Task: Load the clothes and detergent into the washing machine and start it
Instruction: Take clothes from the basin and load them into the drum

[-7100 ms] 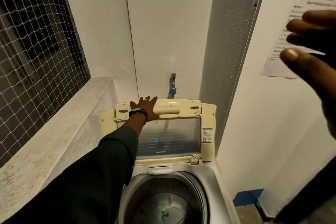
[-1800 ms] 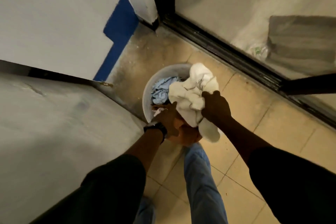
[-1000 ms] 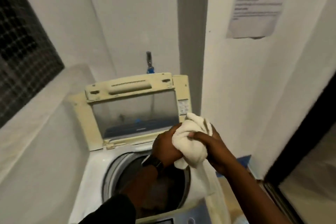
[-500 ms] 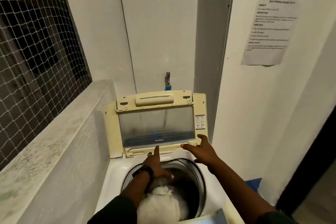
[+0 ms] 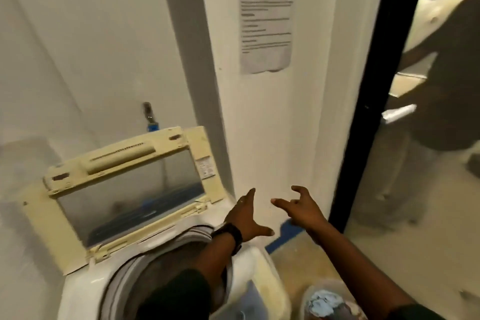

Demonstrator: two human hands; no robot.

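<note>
Both your left hand (image 5: pixel 246 218) and right hand (image 5: pixel 302 209) are spread, holding nothing, above the washing machine (image 5: pixel 255 267); remaining clothes (image 5: pixel 324 305) sit in the bucket (image 5: pixel 307 293) at 5 o'clock, likely soft, light, floppy, so gather a bunched handful from the top.

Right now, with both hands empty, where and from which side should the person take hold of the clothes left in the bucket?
Probably from straight above. The bucket sits on the floor to the right of the washing machine, mouth up, with the blue cloth on top of the pile. Bunching that loose, crumpled top layer with the right hand, the nearer one, looks easiest; the left hand can gather what hangs.
</note>
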